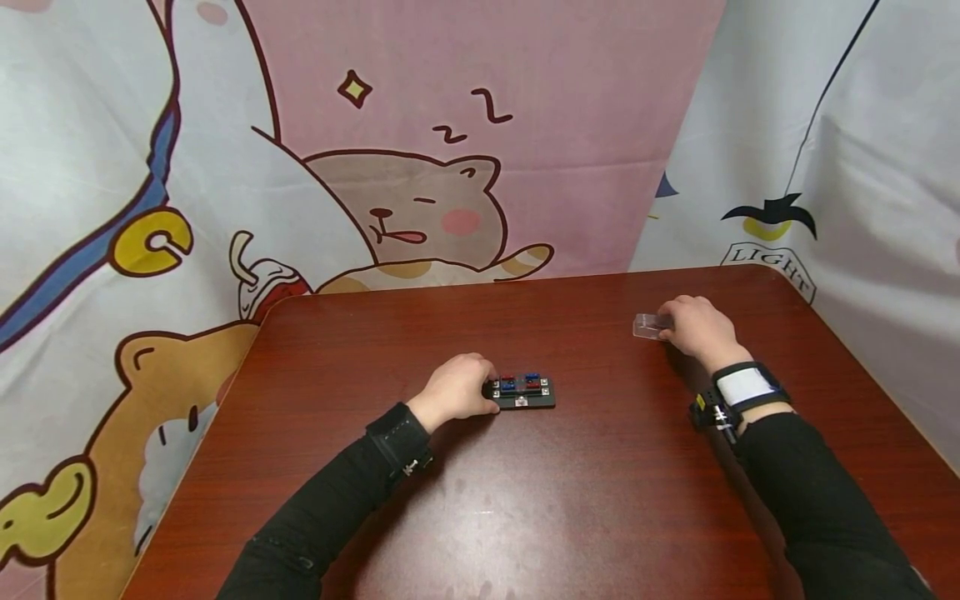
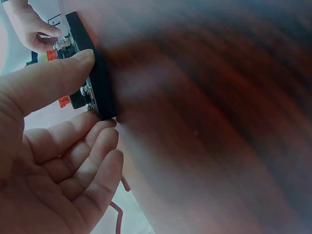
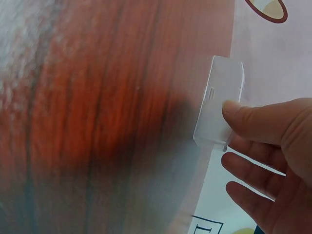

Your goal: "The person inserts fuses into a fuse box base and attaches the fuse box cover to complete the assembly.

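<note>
A black fuse block (image 1: 527, 400) with red and blue blade fuses and metal screw terminals sits on the table near the middle. My left hand (image 1: 459, 387) grips its left end, thumb on the near side. In the left wrist view the thumb presses the block's black edge (image 2: 105, 92), and the other fingers curl loosely beside its end. Farther right and back, my right hand (image 1: 701, 331) pinches a clear plastic cover (image 1: 647, 327) by its right end. The right wrist view shows the thumb on the cover (image 3: 219, 97); the fingers behind it are partly hidden.
Both items are on or over a reddish-brown wooden table (image 1: 585, 483) with rounded far corners. A cartoon-printed cloth (image 1: 585, 125) hangs right behind the table and along its sides. Wrist cameras (image 1: 716, 412) are strapped to both arms.
</note>
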Tool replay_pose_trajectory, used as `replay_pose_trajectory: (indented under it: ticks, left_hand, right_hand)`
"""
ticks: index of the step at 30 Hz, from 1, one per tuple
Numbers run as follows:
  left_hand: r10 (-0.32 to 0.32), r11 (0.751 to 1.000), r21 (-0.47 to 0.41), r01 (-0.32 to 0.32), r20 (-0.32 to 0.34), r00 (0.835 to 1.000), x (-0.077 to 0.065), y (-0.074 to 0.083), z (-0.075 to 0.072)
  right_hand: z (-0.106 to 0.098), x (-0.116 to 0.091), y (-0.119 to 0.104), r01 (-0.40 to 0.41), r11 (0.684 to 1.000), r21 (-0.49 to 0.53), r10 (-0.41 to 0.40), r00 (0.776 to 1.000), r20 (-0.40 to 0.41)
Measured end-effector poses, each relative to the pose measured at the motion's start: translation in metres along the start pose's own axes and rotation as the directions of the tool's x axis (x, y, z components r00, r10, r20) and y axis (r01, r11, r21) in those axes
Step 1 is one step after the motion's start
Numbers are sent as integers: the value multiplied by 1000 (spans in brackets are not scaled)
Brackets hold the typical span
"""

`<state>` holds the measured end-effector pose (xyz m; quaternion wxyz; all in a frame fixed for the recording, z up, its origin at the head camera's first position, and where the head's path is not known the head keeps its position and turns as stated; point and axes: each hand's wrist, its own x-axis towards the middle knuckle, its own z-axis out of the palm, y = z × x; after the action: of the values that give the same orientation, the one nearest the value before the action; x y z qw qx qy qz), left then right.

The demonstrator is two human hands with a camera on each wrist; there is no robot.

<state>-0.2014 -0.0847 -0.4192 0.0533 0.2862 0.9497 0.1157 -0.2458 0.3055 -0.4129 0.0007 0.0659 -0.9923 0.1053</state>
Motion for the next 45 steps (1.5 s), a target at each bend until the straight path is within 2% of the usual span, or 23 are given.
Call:
replay_pose_trajectory:
  ticks: [8,15,21,29,33,45]
  left_hand:
    - [-4,1000,-5,4,0,1000,1,-1,0]
    - [-10,1000,-7,10,7,1000,0,-1,-1]
    - [-11,1000,-8,11,6,1000,1,-1,-1]
    - [-2,1000,-13,2,3,1000,0,-1,-2]
    - [2,1000,-17,-2,-2,1000,0,-1,-2]
    - [1,1000,-26,-1,4,1000,0,-1,-3]
  right_hand:
    - [-1,-1,-10,42,999,5,-42,999,-14]
    - [0,-5,-41,139,989,43,-137,989,-54]
    - [5,-8,-72,257,965,51,-252,963,-92]
    - [6,-15,-109,395,917,64,-384,914,-132]
    - [5,-18,-123,436,897,69,-424,894,-142]
    - [4,-26,-153,499,864,59,-490,863,-127]
